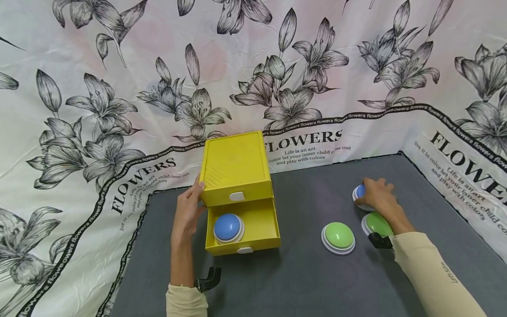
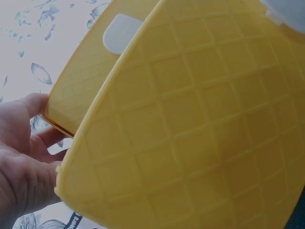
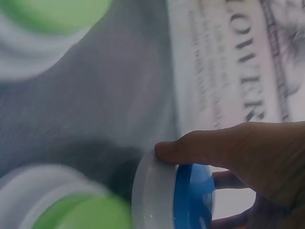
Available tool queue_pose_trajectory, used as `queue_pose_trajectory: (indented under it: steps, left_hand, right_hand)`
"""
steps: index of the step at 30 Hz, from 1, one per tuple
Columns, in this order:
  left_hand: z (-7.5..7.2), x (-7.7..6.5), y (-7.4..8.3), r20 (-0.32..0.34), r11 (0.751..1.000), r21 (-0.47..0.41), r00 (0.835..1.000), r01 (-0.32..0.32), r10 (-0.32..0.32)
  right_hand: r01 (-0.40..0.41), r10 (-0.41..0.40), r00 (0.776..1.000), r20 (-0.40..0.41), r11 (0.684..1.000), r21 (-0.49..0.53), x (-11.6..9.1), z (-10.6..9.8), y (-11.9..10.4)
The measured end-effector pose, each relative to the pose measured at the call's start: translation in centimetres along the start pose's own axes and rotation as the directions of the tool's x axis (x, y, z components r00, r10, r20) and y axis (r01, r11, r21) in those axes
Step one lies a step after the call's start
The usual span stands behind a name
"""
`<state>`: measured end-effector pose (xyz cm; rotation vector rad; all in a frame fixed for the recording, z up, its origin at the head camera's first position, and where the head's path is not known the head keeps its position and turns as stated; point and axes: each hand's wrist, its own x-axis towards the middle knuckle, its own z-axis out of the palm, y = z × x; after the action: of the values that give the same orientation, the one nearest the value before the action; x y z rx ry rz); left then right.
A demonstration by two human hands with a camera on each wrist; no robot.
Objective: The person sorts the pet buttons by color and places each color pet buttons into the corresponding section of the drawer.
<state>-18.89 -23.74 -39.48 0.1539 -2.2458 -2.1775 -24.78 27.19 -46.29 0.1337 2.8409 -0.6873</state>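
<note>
A yellow drawer box [image 1: 237, 169] stands near the back edge of the table, its lower drawer [image 1: 266, 220] pulled out. In that drawer lies a round blue push button [image 1: 227, 227] with a white base. My left hand [image 1: 188, 210] rests against the box's left side, fingertips at its front corner; in the left wrist view the drawer's front hides part of the box. At the right, my right hand [image 1: 378, 195] grips another blue push button [image 3: 193, 200] by its rim, thumb on the white base. The button is tilted on its side in the right wrist view.
Two green push buttons stand on the dark grey tabletop: one green button [image 1: 339, 235] right of the box, the other green button [image 1: 378, 223] just below my right hand. A white flower-print cloth [image 1: 309, 152] hangs behind and along both sides.
</note>
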Motion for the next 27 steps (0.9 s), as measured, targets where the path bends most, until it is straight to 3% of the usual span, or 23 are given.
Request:
queue_pose_trajectory:
  steps: [4,7,10,13,17,20,25,27]
  left_hand:
    - [0.1,0.0,0.1,-0.004,1.000,0.010,1.000,0.009,-0.009]
    - [0.1,0.1,0.2,-0.008,1.000,0.004,1.000,0.014,-0.014]
    - [0.1,0.1,0.3,-0.014,1.000,-0.009,1.000,0.017,-0.017]
    - [0.2,0.2,0.3,-0.013,1.000,-0.012,1.000,0.019,-0.019]
    - [0.2,0.2,0.3,-0.013,1.000,-0.007,1.000,0.019,-0.019]
    - [0.3,0.1,0.3,-0.013,1.000,-0.009,1.000,0.009,-0.009]
    - [0.2,0.0,0.2,-0.016,1.000,-0.004,1.000,0.006,-0.006]
    - [0.2,0.0,0.3,-0.017,1.000,-0.003,1.000,0.010,-0.010]
  right_hand:
    - [0.050,-0.050,0.995,-0.084,0.999,-0.005,-1.1,-0.5,-2.1]
    - [0.101,-0.102,0.990,-0.093,0.995,-0.016,-2.8,-1.7,-5.3]
    - [0.203,-0.204,0.975,-0.084,0.979,-0.023,-4.9,-2.9,-8.8]
    - [0.315,-0.316,0.945,-0.079,0.949,-0.027,-7.0,-3.6,-12.0]
    - [0.404,-0.403,0.911,-0.082,0.915,-0.009,-9.3,-3.3,-15.3]
    - [0.471,-0.469,0.881,-0.067,0.882,0.012,-10.3,-2.4,-17.6]
    - [0.587,-0.587,0.809,-0.010,0.809,0.035,-11.2,0.0,-21.1]
    - [0.609,-0.609,0.793,0.007,0.793,0.034,-11.5,0.9,-22.2]
